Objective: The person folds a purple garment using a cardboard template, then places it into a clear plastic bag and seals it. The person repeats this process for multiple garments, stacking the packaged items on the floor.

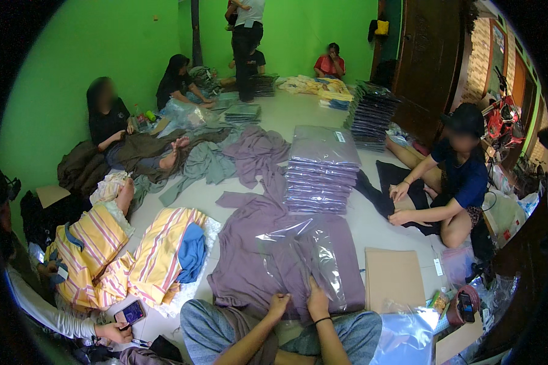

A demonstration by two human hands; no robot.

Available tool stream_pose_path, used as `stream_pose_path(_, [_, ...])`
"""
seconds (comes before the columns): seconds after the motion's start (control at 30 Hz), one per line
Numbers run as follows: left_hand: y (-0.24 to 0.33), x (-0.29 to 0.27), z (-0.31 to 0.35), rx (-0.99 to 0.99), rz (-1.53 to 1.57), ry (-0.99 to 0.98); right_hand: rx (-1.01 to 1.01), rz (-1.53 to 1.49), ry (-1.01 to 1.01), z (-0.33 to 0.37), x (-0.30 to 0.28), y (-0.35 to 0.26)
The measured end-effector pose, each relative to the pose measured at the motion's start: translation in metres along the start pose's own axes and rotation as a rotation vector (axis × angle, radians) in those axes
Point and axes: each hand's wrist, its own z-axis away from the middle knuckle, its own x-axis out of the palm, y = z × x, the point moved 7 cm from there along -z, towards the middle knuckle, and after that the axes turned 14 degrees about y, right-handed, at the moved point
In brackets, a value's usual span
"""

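Note:
A clear plastic bag (329, 255) lies in front of me over mauve cloth, its film glinting. My left hand (279, 306) is closed, pinching at the near edge of the bag. Beside it, my right hand (317, 302), with a dark band at the wrist, grips the same near edge; its fingertips are partly hidden. A mauve garment (243, 255) spreads under and to the left of the bag. Whether the fingers also hold cloth cannot be told. Just beyond stands a stack of bagged mauve garments (323, 176).
Brown cardboard sheets (394, 277) and clear bags (402, 337) lie at my right. Yellow striped cloth (164, 249) covers the floor at left, near a co-worker's hand holding a phone (129, 313). A co-worker (460, 164) handles black cloth at right. Other people sit farther back.

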Motion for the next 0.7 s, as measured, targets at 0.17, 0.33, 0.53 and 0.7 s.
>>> stream_pose_path(0.17, [-0.004,0.012,0.010,-0.072,0.337,0.094,0.049,0.046,-0.027,-0.001,0.001,-0.003])
stream_pose_path(0.33, [0.017,0.004,0.028,-0.050,0.494,-0.024,-0.071,-0.089,0.072,0.013,-0.026,-0.024])
stream_pose_path(0.53, [0.045,0.002,0.041,0.038,0.555,-0.120,-0.078,0.023,0.133,0.011,-0.030,-0.021])
stream_pose_path(0.7, [0.040,-0.007,0.039,-0.062,0.514,-0.093,-0.101,0.086,0.085,0.001,-0.025,-0.016])
